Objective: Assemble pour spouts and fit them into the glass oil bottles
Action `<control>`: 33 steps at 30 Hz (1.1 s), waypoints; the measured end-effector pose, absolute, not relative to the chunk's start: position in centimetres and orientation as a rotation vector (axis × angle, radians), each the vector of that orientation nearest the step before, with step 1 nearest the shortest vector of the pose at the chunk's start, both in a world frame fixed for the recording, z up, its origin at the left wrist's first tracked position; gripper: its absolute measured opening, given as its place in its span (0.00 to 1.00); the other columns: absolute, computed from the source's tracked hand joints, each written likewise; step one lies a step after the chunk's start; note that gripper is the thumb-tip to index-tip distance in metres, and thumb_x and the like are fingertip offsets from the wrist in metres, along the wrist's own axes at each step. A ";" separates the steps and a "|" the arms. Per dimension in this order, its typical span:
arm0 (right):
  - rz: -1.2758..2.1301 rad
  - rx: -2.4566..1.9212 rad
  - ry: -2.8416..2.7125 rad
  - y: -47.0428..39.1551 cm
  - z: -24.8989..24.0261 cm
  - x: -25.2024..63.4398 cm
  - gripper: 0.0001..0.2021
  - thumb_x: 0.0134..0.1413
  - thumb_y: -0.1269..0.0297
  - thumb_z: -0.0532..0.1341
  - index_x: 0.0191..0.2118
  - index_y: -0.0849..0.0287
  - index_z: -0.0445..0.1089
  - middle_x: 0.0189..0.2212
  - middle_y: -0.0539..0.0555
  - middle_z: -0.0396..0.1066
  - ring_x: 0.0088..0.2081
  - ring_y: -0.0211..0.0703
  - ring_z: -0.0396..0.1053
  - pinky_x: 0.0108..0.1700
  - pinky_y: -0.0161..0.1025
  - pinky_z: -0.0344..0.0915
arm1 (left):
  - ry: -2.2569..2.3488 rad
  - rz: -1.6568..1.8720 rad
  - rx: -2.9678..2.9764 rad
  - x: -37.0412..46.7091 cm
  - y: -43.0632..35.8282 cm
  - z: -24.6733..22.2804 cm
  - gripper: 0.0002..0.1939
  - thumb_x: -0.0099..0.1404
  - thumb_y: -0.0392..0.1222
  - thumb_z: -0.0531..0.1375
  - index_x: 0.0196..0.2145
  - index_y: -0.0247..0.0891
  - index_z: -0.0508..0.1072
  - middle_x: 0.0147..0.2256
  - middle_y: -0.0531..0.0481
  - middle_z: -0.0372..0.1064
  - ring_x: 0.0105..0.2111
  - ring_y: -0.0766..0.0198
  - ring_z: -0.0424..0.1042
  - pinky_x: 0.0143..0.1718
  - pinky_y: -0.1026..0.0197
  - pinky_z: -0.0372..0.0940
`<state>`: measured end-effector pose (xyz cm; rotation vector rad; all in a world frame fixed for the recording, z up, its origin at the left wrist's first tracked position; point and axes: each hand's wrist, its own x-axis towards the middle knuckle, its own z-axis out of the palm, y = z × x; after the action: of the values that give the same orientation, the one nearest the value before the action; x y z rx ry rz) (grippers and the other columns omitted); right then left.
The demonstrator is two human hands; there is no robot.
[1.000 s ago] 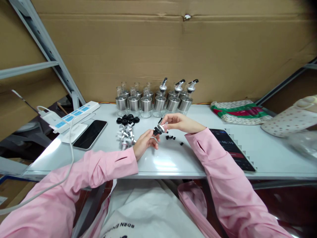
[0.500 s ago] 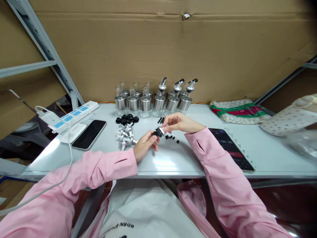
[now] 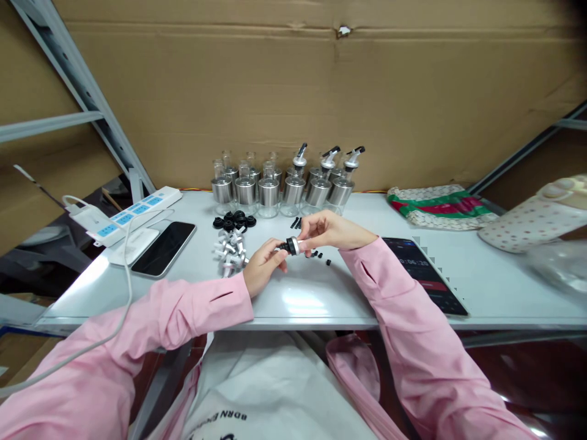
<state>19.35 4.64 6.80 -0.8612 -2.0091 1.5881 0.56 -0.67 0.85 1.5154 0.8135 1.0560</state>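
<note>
Above the middle of the table I hold a pourer spout (image 3: 291,246) with a black ribbed stopper and a silver collar. My left hand (image 3: 265,261) is closed round its black end, on the left. The fingers of my right hand (image 3: 321,232) pinch the silver end. A heap of silver-grey spout parts (image 3: 230,252) lies left of my left hand, and black stoppers (image 3: 235,220) are piled just behind it. Small black plugs (image 3: 328,262) and short black sticks (image 3: 296,223) lie near my right hand.
Several glass bottles with steel sleeves (image 3: 268,192) stand in rows at the back; three carry spouts. At left are a phone (image 3: 165,247) and a power strip (image 3: 137,214). A tablet (image 3: 424,275), a patterned cloth (image 3: 440,206) and a dotted white object (image 3: 527,220) are at right.
The spout in my hands has turned from slanted to nearly level. Both hands still grip it and have shifted only slightly.
</note>
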 end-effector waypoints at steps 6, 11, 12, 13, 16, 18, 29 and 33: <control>1.596 -0.861 -1.983 4.6 6.9 19.1 0.11 0.36 0.66 0.68 0.25 0.64 0.67 0.20 0.49 0.72 0.22 0.33 0.69 0.24 0.31 0.63 | 0.779 1.071 1.575 0.5 -0.7 0.7 0.23 0.58 0.60 0.54 0.35 0.34 0.67 0.30 0.51 0.60 0.26 0.69 0.65 0.32 0.63 0.63; 1.651 -0.833 -1.963 4.7 6.7 19.0 0.12 0.35 0.64 0.69 0.25 0.64 0.67 0.21 0.49 0.72 0.22 0.35 0.69 0.25 0.33 0.64 | 0.743 1.130 1.635 0.5 -0.7 0.5 0.22 0.59 0.58 0.53 0.36 0.34 0.68 0.38 0.48 0.59 0.27 0.70 0.65 0.32 0.64 0.64; 1.648 -0.832 -1.962 4.7 6.7 19.0 0.12 0.35 0.64 0.69 0.26 0.64 0.68 0.21 0.50 0.72 0.22 0.35 0.69 0.25 0.33 0.64 | 0.743 1.136 1.627 0.5 -0.6 0.4 0.22 0.60 0.58 0.53 0.36 0.34 0.68 0.39 0.47 0.59 0.27 0.70 0.66 0.32 0.64 0.64; 1.639 -0.832 -1.967 4.8 6.6 19.0 0.12 0.36 0.63 0.69 0.26 0.64 0.68 0.21 0.50 0.72 0.22 0.35 0.69 0.25 0.33 0.64 | 0.746 1.138 1.614 0.5 -0.5 0.4 0.22 0.59 0.58 0.53 0.36 0.34 0.68 0.40 0.46 0.59 0.27 0.71 0.66 0.32 0.64 0.64; 1.541 -0.833 -2.046 5.1 6.7 19.2 0.13 0.38 0.60 0.67 0.28 0.64 0.70 0.22 0.50 0.72 0.25 0.35 0.69 0.29 0.34 0.65 | 0.761 1.137 1.581 0.4 -0.4 0.4 0.21 0.58 0.57 0.55 0.33 0.34 0.69 0.44 0.45 0.59 0.28 0.70 0.67 0.32 0.64 0.64; 1.393 -0.844 -2.120 5.4 6.7 19.5 0.13 0.42 0.58 0.65 0.29 0.65 0.72 0.24 0.52 0.72 0.27 0.35 0.68 0.32 0.35 0.64 | 0.773 1.152 1.578 0.5 -0.3 0.6 0.20 0.57 0.57 0.56 0.28 0.33 0.68 0.44 0.44 0.60 0.29 0.70 0.67 0.35 0.63 0.64; 0.541 -1.323 -2.524 8.1 4.0 21.0 0.08 0.42 0.72 0.61 0.31 0.61 0.75 0.26 0.54 0.74 0.28 0.39 0.69 0.35 0.35 0.63 | 0.849 1.212 1.403 0.7 -0.2 0.8 0.18 0.54 0.54 0.59 0.27 0.36 0.62 0.29 0.54 0.64 0.23 0.73 0.65 0.29 0.66 0.62; 0.565 -1.313 -2.611 8.2 3.4 20.5 0.10 0.42 0.75 0.60 0.32 0.61 0.76 0.27 0.53 0.75 0.29 0.38 0.70 0.35 0.33 0.63 | 0.871 1.198 1.382 0.7 -0.2 0.9 0.17 0.54 0.54 0.59 0.29 0.36 0.63 0.23 0.56 0.63 0.23 0.72 0.65 0.29 0.66 0.60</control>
<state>20.54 8.18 3.37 -1.3132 -2.6112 0.5650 0.71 -0.18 0.93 1.3822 0.8711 1.1980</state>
